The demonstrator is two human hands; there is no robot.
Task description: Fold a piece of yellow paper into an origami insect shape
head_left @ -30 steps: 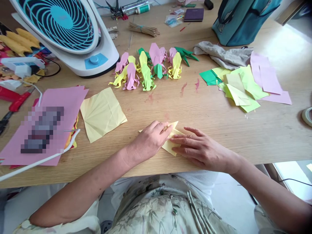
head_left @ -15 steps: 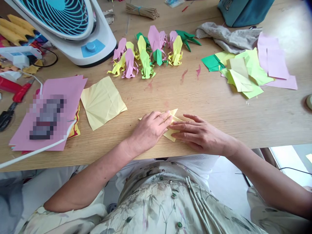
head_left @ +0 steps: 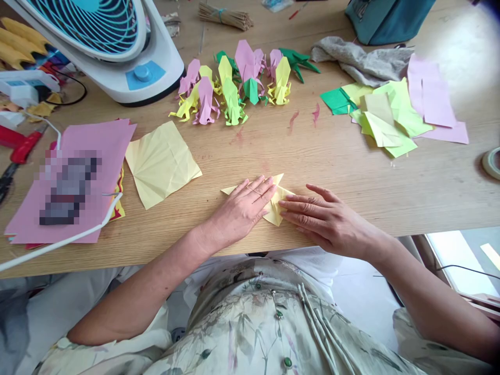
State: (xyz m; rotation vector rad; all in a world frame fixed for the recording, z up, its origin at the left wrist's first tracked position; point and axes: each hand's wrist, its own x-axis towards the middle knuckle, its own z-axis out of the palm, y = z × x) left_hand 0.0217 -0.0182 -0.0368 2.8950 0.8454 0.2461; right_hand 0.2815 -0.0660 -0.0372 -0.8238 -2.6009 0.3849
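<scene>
A folded piece of pale yellow origami paper [head_left: 274, 209] lies near the front edge of the table, its pointed corners sticking out. My left hand [head_left: 247, 207] rests flat across its left part, fingers stretched out, hiding much of it. At its right side, my right hand [head_left: 321, 217] has its fingers extended, the fingertips touching the paper's edge. Left of my hands lies a creased, unfolded yellow sheet [head_left: 162, 165]. Behind them stands a group of folded paper figures in pink [head_left: 205, 101], yellow [head_left: 280, 80] and green [head_left: 234, 101].
A fan [head_left: 144, 78] stands at the back left. Pink sheets [head_left: 78, 138] lie at the left, crossed by a white cable [head_left: 70, 237]. Loose folded papers [head_left: 390, 125] and a grey cloth [head_left: 351, 60] are at the right, with a tape roll [head_left: 491, 162] at the far right.
My right hand has shifted slightly right, off the middle of the folded paper, uncovering more of it. My left hand stays on the paper. The view has turned a little.
</scene>
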